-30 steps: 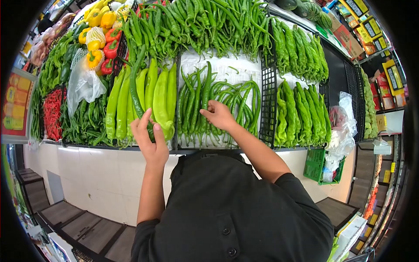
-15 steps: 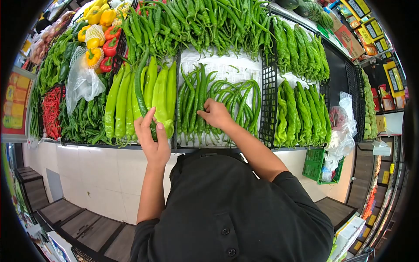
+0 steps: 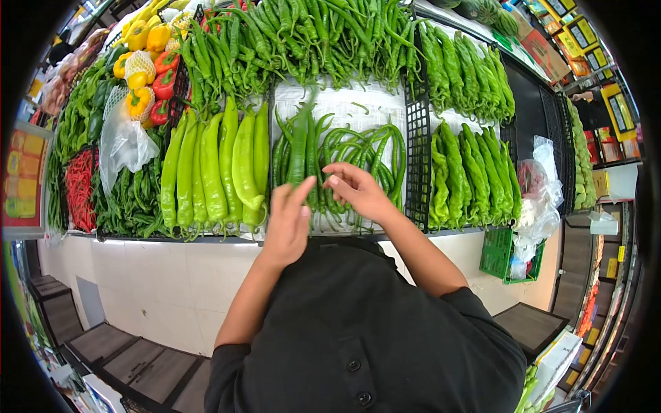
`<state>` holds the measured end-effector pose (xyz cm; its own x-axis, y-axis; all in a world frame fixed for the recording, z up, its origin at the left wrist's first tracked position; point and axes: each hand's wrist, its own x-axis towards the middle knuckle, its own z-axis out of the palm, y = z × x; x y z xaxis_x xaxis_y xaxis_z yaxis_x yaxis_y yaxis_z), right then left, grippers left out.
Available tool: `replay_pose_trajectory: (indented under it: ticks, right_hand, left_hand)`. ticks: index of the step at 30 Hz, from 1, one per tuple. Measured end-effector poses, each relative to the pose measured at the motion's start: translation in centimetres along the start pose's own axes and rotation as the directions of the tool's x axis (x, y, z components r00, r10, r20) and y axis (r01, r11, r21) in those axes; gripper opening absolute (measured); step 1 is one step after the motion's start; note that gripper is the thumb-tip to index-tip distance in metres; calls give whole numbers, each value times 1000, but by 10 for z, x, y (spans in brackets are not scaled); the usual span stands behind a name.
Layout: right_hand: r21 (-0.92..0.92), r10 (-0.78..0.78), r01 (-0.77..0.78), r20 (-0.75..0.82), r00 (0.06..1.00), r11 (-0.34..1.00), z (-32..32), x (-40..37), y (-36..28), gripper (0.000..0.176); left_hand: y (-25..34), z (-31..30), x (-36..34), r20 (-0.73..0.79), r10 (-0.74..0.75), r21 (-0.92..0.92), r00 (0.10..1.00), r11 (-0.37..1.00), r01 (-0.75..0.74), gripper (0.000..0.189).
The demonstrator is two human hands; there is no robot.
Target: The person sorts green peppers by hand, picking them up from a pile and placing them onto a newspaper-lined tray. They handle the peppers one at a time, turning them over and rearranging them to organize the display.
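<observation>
My left hand (image 3: 289, 219) has its fingers closed at the lower end of a long dark green pepper (image 3: 298, 148), which is blurred at its top and stands over the middle section. Just to the right is my right hand (image 3: 352, 193), its thumb and forefinger curved near each other; whether they pinch anything is too small to tell. Beneath and beyond both hands lie slim green peppers, some straight, others curved (image 3: 394, 155), on white paper (image 3: 348, 103). Large light green peppers (image 3: 213, 168) lie in a row left of my left hand.
More green peppers (image 3: 310, 34) are heaped at the back. Black crate walls (image 3: 418, 131) separate the right-hand peppers (image 3: 475, 175). Red chilies (image 3: 81, 189) and a plastic bag (image 3: 127, 148) are at left. A green basket (image 3: 497, 255) sits below the display's right side.
My left hand has moved right with the long pepper, from over the light green peppers to the middle section. My right hand has shifted slightly right and lower. The view has shifted a little.
</observation>
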<state>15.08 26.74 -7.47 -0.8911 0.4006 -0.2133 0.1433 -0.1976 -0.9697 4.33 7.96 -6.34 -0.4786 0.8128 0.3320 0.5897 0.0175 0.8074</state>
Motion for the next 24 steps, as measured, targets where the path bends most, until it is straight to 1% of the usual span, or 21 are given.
replay_pose_trajectory:
  ticks: [1, 2, 3, 4, 5, 6, 9, 12, 15, 18, 21, 24]
  right_hand:
    - [81, -11, 9, 19, 1000, 997, -3, -5, -4, 27]
    - [52, -36, 36, 11, 999, 998, -6, -6, -3, 25]
    - [23, -63, 63, 4, 998, 998, -9, -7, 0, 22]
    - [-7, -89, 89, -3, 996, 996, -13, -8, 3, 20]
    - [-127, -35, 30, -33, 999, 991, -21, -4, 9, 14]
    - [-139, -50, 39, -74, 996, 989, -24, -2, 14, 14]
    - [-175, -89, 57, -179, 980, 983, -25, 6, 29, 13]
    - [-259, -147, 84, -236, 961, 962, -28, 10, 39, 14]
    - [-419, -219, 106, -233, 947, 902, -27, 3, 32, 17]
    - [-453, -248, 109, -259, 934, 885, -35, 12, 45, 20]
    - [-558, -129, -10, -209, 969, 830, -53, 26, 63, 21]
    - [-549, -57, -43, -164, 985, 835, -59, 32, 77, 23]
  left_hand:
    - [4, 8, 4, 93, -8, 9, 996, 1000, 7, 49]
    - [8, 16, 9, 187, -16, 19, 982, 1000, 13, 51]
    - [-3, 30, 8, 235, 13, -5, 972, 1000, -12, 52]
    - [-3, 38, 12, 314, -20, -39, 949, 999, 34, 50]
    - [-4, 45, 15, 343, -33, -52, 939, 997, 54, 49]
    - [-5, 50, 17, 371, -46, -64, 927, 995, 75, 48]
    - [-9, 57, 22, 416, -39, -34, 908, 998, 58, 47]
    - [-18, 60, 20, 506, -63, 32, 860, 998, 54, 48]
    - [-23, 65, 14, 499, -59, -20, 864, 997, 80, 45]
    - [-28, 64, 11, 441, -1, -94, 898, 994, 48, 41]
    - [-17, 50, 14, 514, -172, -36, 841, 975, 221, 38]
    - [-28, 46, 5, 467, -182, -49, 866, 972, 230, 38]
